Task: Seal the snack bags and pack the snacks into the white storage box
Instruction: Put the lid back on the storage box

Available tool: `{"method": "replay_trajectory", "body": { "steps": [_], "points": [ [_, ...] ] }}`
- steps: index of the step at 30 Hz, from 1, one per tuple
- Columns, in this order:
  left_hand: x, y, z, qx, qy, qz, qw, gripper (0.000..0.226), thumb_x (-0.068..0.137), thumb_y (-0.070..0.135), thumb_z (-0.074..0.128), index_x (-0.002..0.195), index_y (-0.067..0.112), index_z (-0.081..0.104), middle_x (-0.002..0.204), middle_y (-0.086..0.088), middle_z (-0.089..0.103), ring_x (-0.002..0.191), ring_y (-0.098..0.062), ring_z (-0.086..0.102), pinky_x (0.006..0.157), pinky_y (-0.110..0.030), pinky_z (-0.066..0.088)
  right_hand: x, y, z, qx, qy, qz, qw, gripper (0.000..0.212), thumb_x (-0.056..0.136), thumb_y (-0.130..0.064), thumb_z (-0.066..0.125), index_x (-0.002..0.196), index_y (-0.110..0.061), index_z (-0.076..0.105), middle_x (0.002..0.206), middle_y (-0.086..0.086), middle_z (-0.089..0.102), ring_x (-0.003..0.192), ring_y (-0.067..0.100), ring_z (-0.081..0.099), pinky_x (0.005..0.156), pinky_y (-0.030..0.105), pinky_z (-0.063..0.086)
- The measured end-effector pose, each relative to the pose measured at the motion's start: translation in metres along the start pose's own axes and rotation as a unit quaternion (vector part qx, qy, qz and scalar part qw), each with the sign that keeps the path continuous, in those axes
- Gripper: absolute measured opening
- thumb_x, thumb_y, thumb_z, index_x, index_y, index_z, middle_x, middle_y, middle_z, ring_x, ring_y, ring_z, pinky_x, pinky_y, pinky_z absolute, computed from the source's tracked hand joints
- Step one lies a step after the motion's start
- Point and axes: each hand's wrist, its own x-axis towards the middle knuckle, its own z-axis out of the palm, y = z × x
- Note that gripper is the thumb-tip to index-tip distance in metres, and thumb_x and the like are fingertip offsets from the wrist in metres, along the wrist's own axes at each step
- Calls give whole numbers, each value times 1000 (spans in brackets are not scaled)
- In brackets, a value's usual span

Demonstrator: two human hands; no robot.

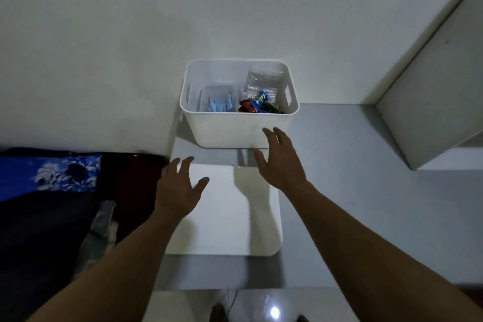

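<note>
The white storage box (pixel 230 128) stands on a grey surface against the wall. Inside it on the right lies a clear bag (pixel 261 83) with colourful wrapped snacks (pixel 258 106) at its bottom. On the left inside sits a small clear container with light blue pieces (pixel 218 102). A flat white lid (pixel 227 217) lies on the surface in front of the box. My left hand (pixel 177 188) hovers open over the lid's left far corner. My right hand (pixel 279 159) is open, fingers spread, just in front of the box's near wall.
A grey tabletop (pixel 352 191) runs right of the lid. A white cabinet panel (pixel 431 86) stands at the right. Dark and blue patterned fabric (pixel 52 178) lies at the left. A glossy floor (pixel 261 306) shows below the table's edge.
</note>
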Motion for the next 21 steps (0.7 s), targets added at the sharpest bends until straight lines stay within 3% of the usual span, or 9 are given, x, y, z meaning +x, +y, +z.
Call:
{"method": "replay_trajectory", "body": {
  "steps": [2, 5, 9, 14, 21],
  "points": [
    [-15, -18, 10, 29, -44, -34, 998, 82, 78, 67, 48, 143, 17, 48, 143, -27, 44, 132, -45, 40, 106, -53, 37, -22, 9, 18, -6, -49, 30, 998, 66, 97, -42, 55, 153, -16, 31, 160, 15, 28, 149, 29, 24, 118, 40, 26],
    [-29, -34, 18, 62, -104, -109, 987, 74, 88, 56, 56, 152, 26, 32, 157, -23, 22, 142, -43, 23, 112, -54, 29, -47, 24, 40, -75, -148, 90, 982, 78, 93, -52, 58, 154, -15, 27, 159, 16, 27, 148, 32, 22, 118, 43, 23],
    [-34, -47, 26, 44, -151, -171, 973, 74, 90, 51, 57, 153, 29, 25, 152, -18, 31, 131, -43, 36, 105, -51, 37, -68, 39, 60, -163, -222, 168, 947, 92, 80, -68, 62, 147, -13, 30, 140, 12, 45, 128, 35, 41, 100, 46, 40],
    [-29, -49, 31, -2, -126, -198, 972, 78, 91, 44, 61, 154, 17, 25, 150, -17, 37, 131, -43, 40, 105, -49, 37, -71, 35, 73, -123, -182, 175, 960, 88, 82, -60, 67, 148, -14, 29, 130, 13, 50, 117, 36, 47, 94, 44, 43],
    [-24, -56, 30, -69, -81, -239, 965, 96, 78, 41, 78, 154, 14, 25, 144, -21, 40, 130, -44, 42, 105, -51, 38, -79, 34, 81, 34, -114, 231, 966, 96, 78, -47, 77, 155, -24, 23, 149, 5, 46, 132, 34, 45, 110, 42, 36]
  ]
}}
